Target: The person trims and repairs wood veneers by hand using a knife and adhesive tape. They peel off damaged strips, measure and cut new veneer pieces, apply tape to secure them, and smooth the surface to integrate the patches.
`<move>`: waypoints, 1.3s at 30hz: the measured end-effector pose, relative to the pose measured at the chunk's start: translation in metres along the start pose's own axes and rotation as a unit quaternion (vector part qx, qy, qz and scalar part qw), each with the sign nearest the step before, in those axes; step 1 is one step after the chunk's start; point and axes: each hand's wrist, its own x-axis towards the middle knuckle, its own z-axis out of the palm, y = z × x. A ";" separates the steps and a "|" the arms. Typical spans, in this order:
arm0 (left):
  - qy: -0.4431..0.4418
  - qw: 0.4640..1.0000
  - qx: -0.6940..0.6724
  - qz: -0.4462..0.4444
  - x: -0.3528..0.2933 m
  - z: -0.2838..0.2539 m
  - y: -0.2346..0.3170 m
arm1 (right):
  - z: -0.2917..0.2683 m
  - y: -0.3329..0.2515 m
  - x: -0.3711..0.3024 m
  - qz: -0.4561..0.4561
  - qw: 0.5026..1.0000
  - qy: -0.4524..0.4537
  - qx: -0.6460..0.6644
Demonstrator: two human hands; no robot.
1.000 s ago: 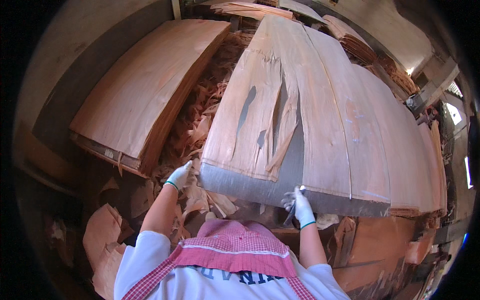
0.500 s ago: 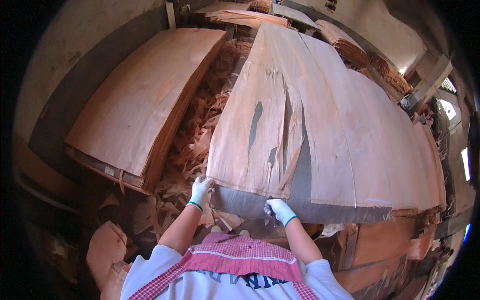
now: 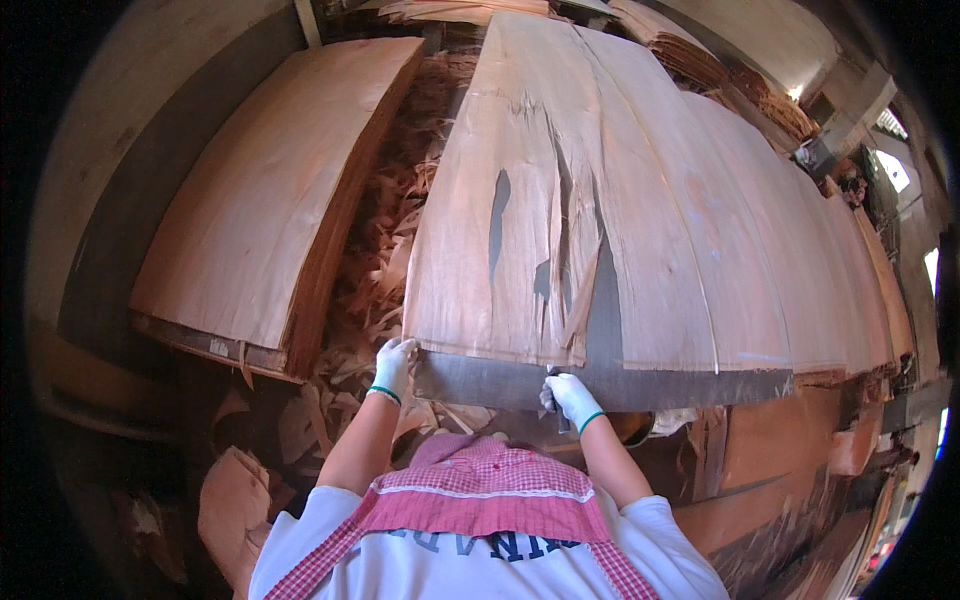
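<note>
At near-left corner of torn, pinkish, lengthwise-receding wood veneer [image 3: 450, 260], pinching with left hand [image 3: 394, 367]; gripping slim dark tool [image 3: 563, 419] in right hand [image 3: 572, 397].

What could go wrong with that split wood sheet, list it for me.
The split wood sheet might tear further if the left hand, at its near-left corner, pulls. The loose strip along the split could snag or break off. The dark tool in the right hand might catch the sheet's edge.

Pretty dingy in there tbh — left wall [image 3: 190, 100] was grubby beige over a dark grey band [image 3: 125, 235], far wall [image 3: 780, 45] just as drab — and daylight glared through openings [image 3: 892, 172] on the right near a slanting beam [image 3: 858, 108].
</note>
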 end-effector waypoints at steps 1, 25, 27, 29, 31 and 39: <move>-0.008 1.000 0.026 0.006 -0.001 0.001 -0.001 | -0.004 0.002 0.000 -0.001 1.000 0.010 0.008; 0.019 0.999 0.038 0.019 0.002 0.016 0.012 | -0.014 -0.044 0.025 -0.131 0.814 0.385 -0.414; 0.006 0.999 0.045 -0.001 -0.002 0.013 0.016 | -0.018 -0.039 0.030 -0.140 0.825 0.421 -0.350; -0.008 0.999 0.044 0.001 -0.005 0.009 0.017 | -0.029 -0.034 0.032 -0.195 0.879 0.371 -0.230; 0.021 1.000 0.006 0.011 0.000 0.009 0.013 | -0.040 -0.024 0.036 -0.289 0.854 0.382 -0.204; -0.021 0.997 0.058 0.053 0.015 0.001 0.001 | -0.082 -0.001 0.051 -0.140 0.915 0.275 0.260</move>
